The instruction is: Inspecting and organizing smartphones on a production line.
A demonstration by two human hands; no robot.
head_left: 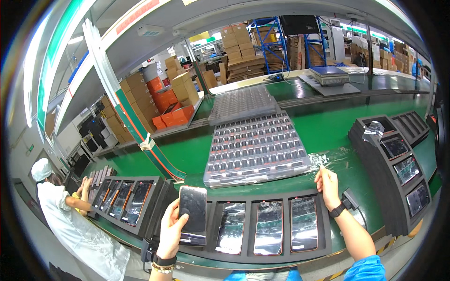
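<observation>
My left hand (171, 229) grips a dark smartphone (192, 210) upright, thumb across its face, over the left end of a black foam tray (288, 199). Three more phones, one of them a film-covered phone (268, 227), lie in that tray's slots. My right hand (329, 186) is raised beyond the tray's right end, thumb and forefinger pinched together; whatever they hold is too small to make out. Just past these fingertips, small white scraps (320, 160) lie scattered on the green bench. Left of them sits a clear plastic tray (262, 176) filled with rows of small dark parts.
Stacked foam trays with phones stand at the right (370, 150) and left (157, 213). Another clear tray (243, 100) lies behind the filled one. A green-and-white post (136, 122) rises at the left. A co-worker in white (77, 225) works far left. Cartons (239, 47) are piled beyond the bench.
</observation>
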